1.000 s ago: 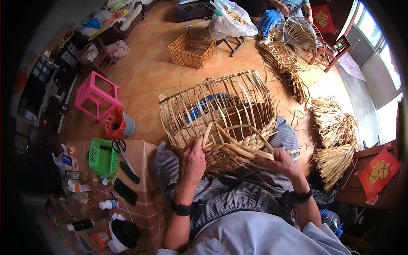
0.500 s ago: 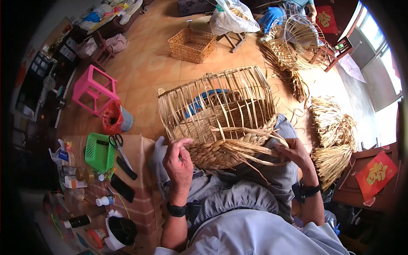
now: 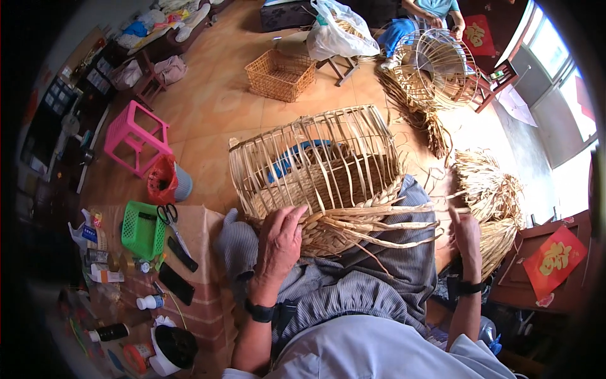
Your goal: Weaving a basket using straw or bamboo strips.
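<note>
A half-woven basket (image 3: 341, 177) lies on its side across the lap of a person in grey striped cloth (image 3: 360, 303), in the centre of the frame. Pale, bare ribs stand in a row along its upper side; below them runs a dense, straw-coloured braid, its loose strands (image 3: 398, 224) fanning toward the right. A curved blue piece (image 3: 297, 158) shows between the ribs, though whether it sits inside or behind cannot be told.

The left hand (image 3: 278, 243) rests against the braid, fingers together and gently bent; whether they pinch a strand cannot be told. The right hand (image 3: 466, 237) stands just beside the strand ends with its index finger stretched upward; its other fingers are partly hidden, and their grip cannot be made out.

At left, a green plastic basket (image 3: 142, 250) on the table (image 3: 211, 297) holds a dark object, near scissors (image 3: 173, 224) and a white bottle (image 3: 150, 302). Above the table, a pale blue bin (image 3: 184, 184) is lined with a red bag (image 3: 161, 177). At upper centre, a rectangular wicker basket (image 3: 271, 85) sits on the floor (image 3: 208, 95) near a white plastic bag (image 3: 328, 41) filled with straw-coloured strips (image 3: 348, 28). At upper right, a seated co-worker has a round, open-ribbed frame (image 3: 435, 69).
</note>
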